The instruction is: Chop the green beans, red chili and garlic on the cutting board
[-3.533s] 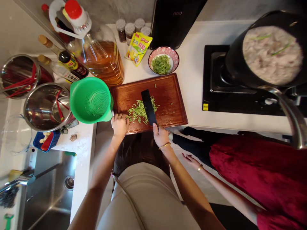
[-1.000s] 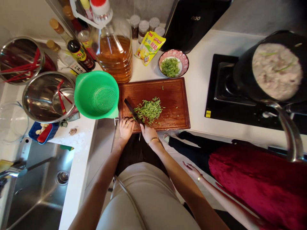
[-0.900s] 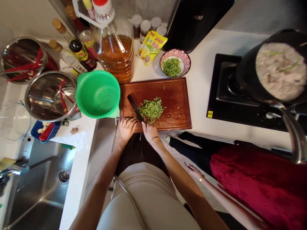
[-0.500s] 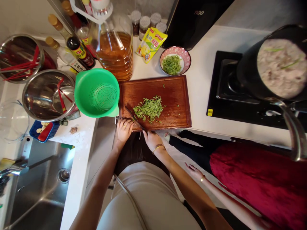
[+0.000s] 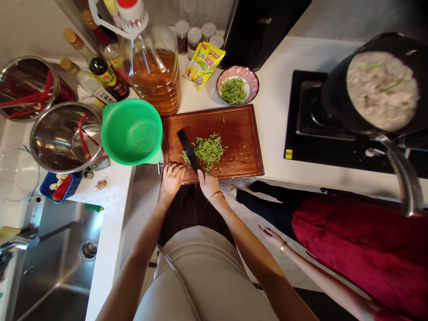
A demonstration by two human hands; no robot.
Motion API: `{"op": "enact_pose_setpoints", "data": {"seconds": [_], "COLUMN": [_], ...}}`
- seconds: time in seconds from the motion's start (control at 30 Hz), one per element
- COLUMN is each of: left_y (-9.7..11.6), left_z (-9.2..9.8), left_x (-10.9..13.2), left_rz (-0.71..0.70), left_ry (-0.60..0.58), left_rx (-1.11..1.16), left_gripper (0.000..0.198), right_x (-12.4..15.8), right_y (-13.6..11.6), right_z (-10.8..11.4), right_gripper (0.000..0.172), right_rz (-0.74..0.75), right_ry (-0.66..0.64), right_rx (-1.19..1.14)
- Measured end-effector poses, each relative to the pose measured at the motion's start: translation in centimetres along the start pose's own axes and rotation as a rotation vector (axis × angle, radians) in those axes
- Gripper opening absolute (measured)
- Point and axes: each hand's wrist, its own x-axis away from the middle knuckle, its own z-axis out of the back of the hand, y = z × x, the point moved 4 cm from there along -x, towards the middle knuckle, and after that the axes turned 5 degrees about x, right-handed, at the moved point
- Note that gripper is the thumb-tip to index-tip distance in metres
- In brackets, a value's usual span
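Observation:
A brown wooden cutting board (image 5: pixel 240 129) lies on the white counter with a pile of sliced green vegetable strips (image 5: pixel 207 150) near its front. My right hand (image 5: pixel 207 183) grips the handle of a dark cleaver (image 5: pixel 187 149), whose blade lies against the left side of the pile. My left hand (image 5: pixel 172 177) rests with curled fingers on the board's front left edge, beside the blade, holding nothing.
A green colander (image 5: pixel 132 132) sits left of the board, with steel bowls (image 5: pixel 63 136), an oil jug (image 5: pixel 154 71) and sauce bottles behind. A patterned bowl of greens (image 5: pixel 237 87) stands behind the board. A black pot (image 5: pixel 377 84) is on the stove. A person in red (image 5: pixel 351 245) is at right.
The cleaver, first flat over the pile's right side, has moved to the left side and keeps sweeping there. The strips have been gathered into a tighter heap further right on the board.

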Motion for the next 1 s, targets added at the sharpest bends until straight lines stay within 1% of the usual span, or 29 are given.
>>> {"op": "enact_pose_setpoints", "data": {"seconds": [0.1, 0.17, 0.23, 0.3, 0.37, 0.43, 0.5, 0.57, 0.63, 0.77, 0.83, 0.9, 1.0], "left_y": [0.5, 0.9, 1.5, 2.2, 2.9, 3.4, 3.3, 2.9, 2.4, 1.1, 0.6, 0.3, 0.7], "left_z": [-0.3, -0.5, -0.6, -0.9, -1.5, -1.9, -2.0, -1.8, -1.4, -0.4, 0.0, 0.0, -0.8], "left_x": [-0.7, -1.5, -2.8, -4.4, -6.2, -7.8, -9.1, -9.7, -9.6, -8.2, -7.1, -6.1, -5.0], "left_rz": [-0.001, 0.015, 0.028, -0.015, -0.106, -0.162, -0.147, -0.099, -0.042, 0.094, 0.154, 0.208, 0.255], "left_ry": [0.007, 0.002, -0.011, -0.067, -0.147, -0.192, -0.181, -0.15, -0.113, -0.025, 0.02, 0.065, 0.095], "left_rx": [0.027, 0.044, 0.054, 0.066, 0.084, 0.097, 0.106, 0.129, 0.172, 0.24, 0.255, 0.263, 0.283], "left_gripper": [0.019, 0.02, 0.023, 0.029, 0.031, 0.027, 0.023, 0.021, 0.02, 0.025, 0.031, 0.038, 0.046], "right_x": [-0.1, -0.1, 0.1, 0.3, 0.5, 0.8, 1.1, 1.3, 1.4, 1.8, 2.1, 2.4, 2.8], "right_y": [2.6, 4.6, 6.5, 7.9, 8.8, 9.3, 9.8, 10.3, 10.7, 10.8, 11.1, 11.8, 13.2], "right_z": [1.5, 2.4, 3.0, 3.3, 3.4, 3.3, 3.3, 3.1, 3.0, 2.5, 2.2, 1.6, 0.3], "right_gripper": [0.054, 0.057, 0.06, 0.063, 0.064, 0.063, 0.06, 0.057, 0.054, 0.052, 0.051, 0.051, 0.05], "right_rz": [-0.04, -0.078, -0.133, -0.186, -0.219, -0.244, -0.281, -0.329, -0.369, -0.382, -0.383, -0.406, -0.448], "right_ry": [0.116, 0.17, 0.206, 0.228, 0.24, 0.254, 0.263, 0.25, 0.196, 0.001, -0.045, -0.04, -0.033], "right_rx": [-0.064, -0.108, -0.141, -0.166, -0.2, -0.26, -0.371, -0.542, -0.762, -1.199, -1.316, -1.38, -1.454]}}
